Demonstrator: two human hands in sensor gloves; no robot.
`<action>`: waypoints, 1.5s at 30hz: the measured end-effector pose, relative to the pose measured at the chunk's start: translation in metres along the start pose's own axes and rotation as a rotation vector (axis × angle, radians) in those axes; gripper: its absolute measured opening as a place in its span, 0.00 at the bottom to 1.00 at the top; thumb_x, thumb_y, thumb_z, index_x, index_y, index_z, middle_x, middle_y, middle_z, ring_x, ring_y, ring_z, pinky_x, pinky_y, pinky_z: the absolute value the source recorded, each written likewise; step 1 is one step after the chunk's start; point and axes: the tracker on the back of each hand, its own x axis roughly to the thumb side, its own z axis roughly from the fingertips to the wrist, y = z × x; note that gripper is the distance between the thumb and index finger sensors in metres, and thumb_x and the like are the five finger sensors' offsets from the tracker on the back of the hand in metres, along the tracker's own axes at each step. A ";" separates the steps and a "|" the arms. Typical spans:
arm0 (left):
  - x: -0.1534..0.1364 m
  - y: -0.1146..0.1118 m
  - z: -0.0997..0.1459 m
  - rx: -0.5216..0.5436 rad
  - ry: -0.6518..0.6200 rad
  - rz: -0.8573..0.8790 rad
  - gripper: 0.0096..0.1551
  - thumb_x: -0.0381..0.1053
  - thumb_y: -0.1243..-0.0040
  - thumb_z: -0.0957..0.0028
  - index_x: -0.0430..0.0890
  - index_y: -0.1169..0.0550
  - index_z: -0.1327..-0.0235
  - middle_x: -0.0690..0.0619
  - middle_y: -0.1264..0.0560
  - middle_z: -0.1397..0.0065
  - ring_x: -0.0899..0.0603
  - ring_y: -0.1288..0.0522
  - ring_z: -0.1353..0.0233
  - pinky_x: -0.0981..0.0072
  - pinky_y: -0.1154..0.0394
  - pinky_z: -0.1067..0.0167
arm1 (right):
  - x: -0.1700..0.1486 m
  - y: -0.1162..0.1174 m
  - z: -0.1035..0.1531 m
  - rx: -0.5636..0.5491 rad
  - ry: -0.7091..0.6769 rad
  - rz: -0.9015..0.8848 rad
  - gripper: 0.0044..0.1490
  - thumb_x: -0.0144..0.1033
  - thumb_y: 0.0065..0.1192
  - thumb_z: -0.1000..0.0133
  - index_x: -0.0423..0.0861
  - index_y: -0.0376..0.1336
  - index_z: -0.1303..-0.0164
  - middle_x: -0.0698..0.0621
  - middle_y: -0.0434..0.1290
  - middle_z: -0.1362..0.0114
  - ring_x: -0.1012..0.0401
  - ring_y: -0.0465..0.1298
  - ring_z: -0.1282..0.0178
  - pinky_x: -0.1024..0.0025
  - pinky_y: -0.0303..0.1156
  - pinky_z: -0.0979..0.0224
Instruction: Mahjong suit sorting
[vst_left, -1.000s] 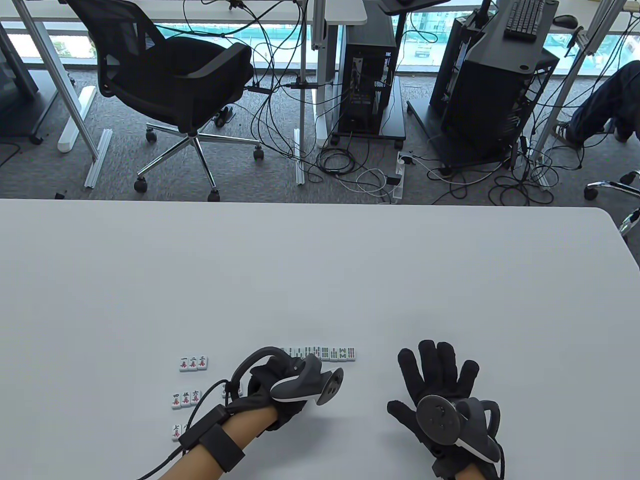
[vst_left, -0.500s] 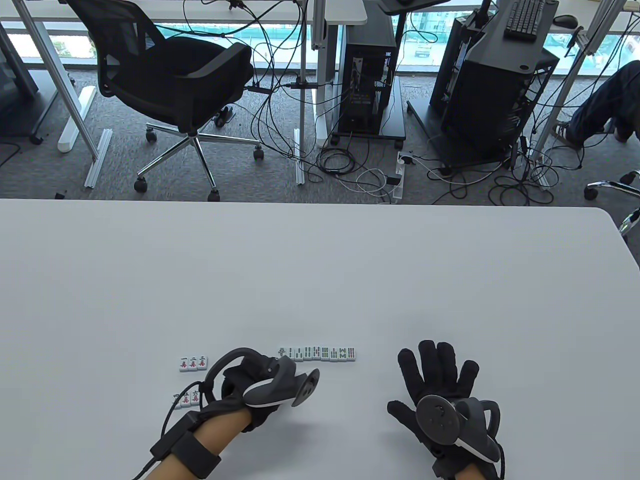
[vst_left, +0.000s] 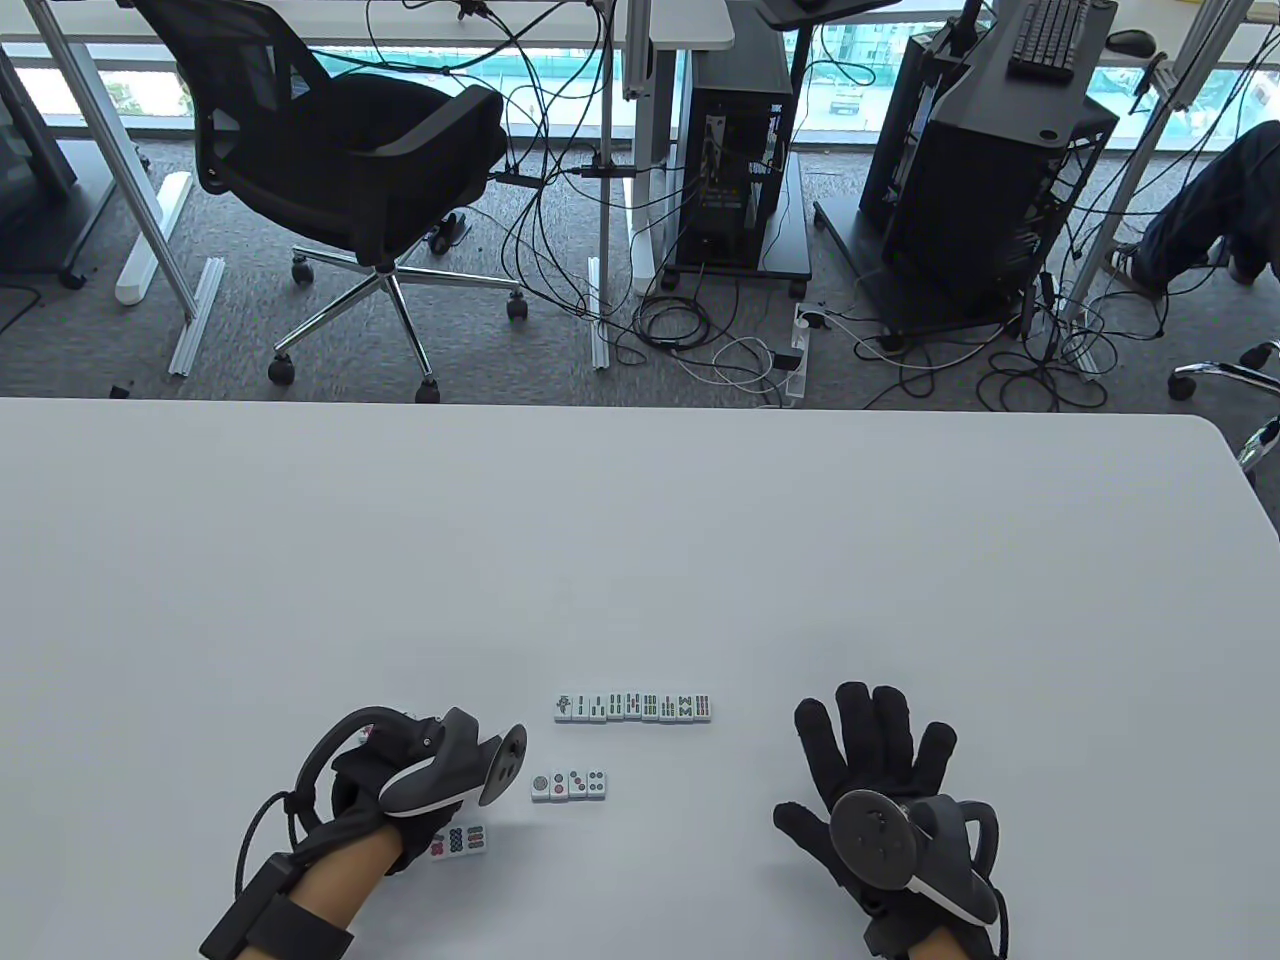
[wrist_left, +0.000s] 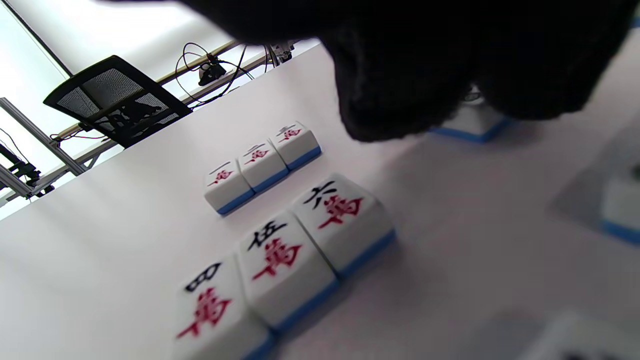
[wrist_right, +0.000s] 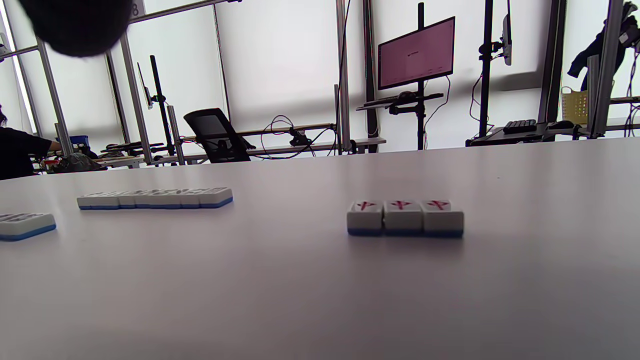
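Observation:
The bamboo tiles (vst_left: 633, 706) lie in one row at mid table. Nearer me lie a short row of dots tiles (vst_left: 570, 786) and a second dots group (vst_left: 460, 842). My left hand (vst_left: 400, 780) hovers over the character tiles and hides them in the table view. In the left wrist view, the one-two-three row (wrist_left: 260, 165) and the four-five-six row (wrist_left: 285, 260) lie below its fingers (wrist_left: 400, 75), and a blue-based tile (wrist_left: 475, 127) shows between two fingertips. My right hand (vst_left: 865, 750) is spread flat and holds nothing. Three red-marked tiles (wrist_right: 405, 217) show only in the right wrist view.
The white table (vst_left: 640, 550) stretches far beyond the tiles to its back edge. Behind it on the floor stand an office chair (vst_left: 340, 150), computer cabinets (vst_left: 990, 180) and loose cables. A seated person's leg (vst_left: 1210, 200) shows at the far right.
My left hand has moved left and toward me, away from the bamboo row. The dots tiles it hid now show, and it covers the character tiles. The right hand has not moved.

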 end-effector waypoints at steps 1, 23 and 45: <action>0.001 -0.002 -0.001 -0.003 -0.003 0.003 0.37 0.65 0.31 0.71 0.51 0.19 0.47 0.66 0.15 0.72 0.56 0.20 0.81 0.63 0.20 0.75 | 0.000 0.000 0.000 -0.001 0.000 0.001 0.57 0.66 0.50 0.50 0.58 0.29 0.21 0.42 0.30 0.14 0.38 0.31 0.18 0.24 0.33 0.26; 0.060 0.076 -0.029 0.190 -0.110 0.029 0.35 0.65 0.32 0.69 0.47 0.18 0.51 0.67 0.15 0.72 0.56 0.20 0.81 0.63 0.20 0.75 | -0.001 0.001 0.000 -0.001 0.001 -0.007 0.57 0.66 0.50 0.50 0.58 0.29 0.21 0.43 0.30 0.14 0.38 0.30 0.17 0.24 0.33 0.26; 0.112 0.060 -0.037 0.093 -0.245 0.002 0.37 0.68 0.32 0.72 0.48 0.17 0.52 0.68 0.16 0.76 0.56 0.21 0.84 0.64 0.21 0.78 | 0.000 0.004 -0.001 0.021 -0.007 -0.018 0.57 0.66 0.50 0.49 0.58 0.29 0.21 0.42 0.30 0.14 0.38 0.31 0.17 0.24 0.33 0.26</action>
